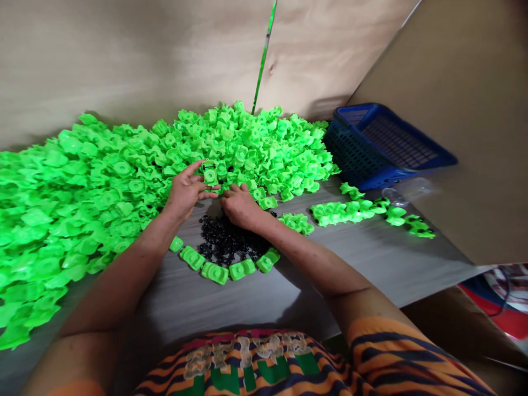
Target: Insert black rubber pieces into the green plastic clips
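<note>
My left hand [186,191] grips a green plastic toy car body [210,175] between thumb and fingers, its hollow underside facing me. A black axle piece shows across the upper end of that body. Close on its right, my right hand [239,206] is closed with curled fingers, just above a pile of small black wheel-and-axle parts [225,242]. What those fingers pinch, if anything, is hidden. Several green car bodies [215,272] lie in a curved row around the near side of the black parts.
A large heap of green car bodies [124,170] spreads along the back and left of the grey table [256,302]. Rows of green cars [344,213] sit at the right. A blue plastic basket [363,159] stands tilted by the right panel, with clear plastic [412,190] near it.
</note>
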Motion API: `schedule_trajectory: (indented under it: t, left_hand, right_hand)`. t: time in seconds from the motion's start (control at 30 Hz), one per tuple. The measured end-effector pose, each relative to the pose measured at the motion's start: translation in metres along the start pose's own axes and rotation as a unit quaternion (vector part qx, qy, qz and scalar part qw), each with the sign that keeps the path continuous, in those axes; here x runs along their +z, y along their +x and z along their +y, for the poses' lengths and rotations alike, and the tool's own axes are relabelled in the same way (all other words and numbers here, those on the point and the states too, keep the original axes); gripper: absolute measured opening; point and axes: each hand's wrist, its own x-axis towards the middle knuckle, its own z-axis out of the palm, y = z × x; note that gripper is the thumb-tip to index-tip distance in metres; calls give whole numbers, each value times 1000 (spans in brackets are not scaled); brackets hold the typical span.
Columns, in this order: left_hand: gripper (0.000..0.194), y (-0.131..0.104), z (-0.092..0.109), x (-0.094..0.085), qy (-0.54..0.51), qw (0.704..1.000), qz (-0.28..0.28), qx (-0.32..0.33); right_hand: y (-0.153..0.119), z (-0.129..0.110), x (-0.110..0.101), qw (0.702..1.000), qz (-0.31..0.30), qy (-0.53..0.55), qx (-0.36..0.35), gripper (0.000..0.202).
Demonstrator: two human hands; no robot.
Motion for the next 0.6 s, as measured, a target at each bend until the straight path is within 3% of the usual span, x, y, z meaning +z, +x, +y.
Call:
schedule_trajectory:
  t: [0.17,0.27,0.33,0.43,0.5,0.6]
  left_hand:
    - [87,2,-3,-5,2,1000,-16,19]
    - [89,4,-4,-6,2,999,-16,27]
    - [90,4,-6,-7,2,999,-17,33]
    - [88,4,-9,-5,3,999,-30,44]
    - [85,2,-11,-3,7,998,-41,49]
    - [83,-1,-13,0,5,997,-55,51]
  right_hand:
    - [-2,2,-1,999,22,24,5,33]
    - [-4,17,-6,989,72,127,25,22]
    - [-5,30,-11,956,112,270,36,16]
    - [-6,41,-16,858,181,478,40,13]
    - [-6,39,-16,808,237,536,52,15]
    - [-3,29,-11,783,287,547,78,16]
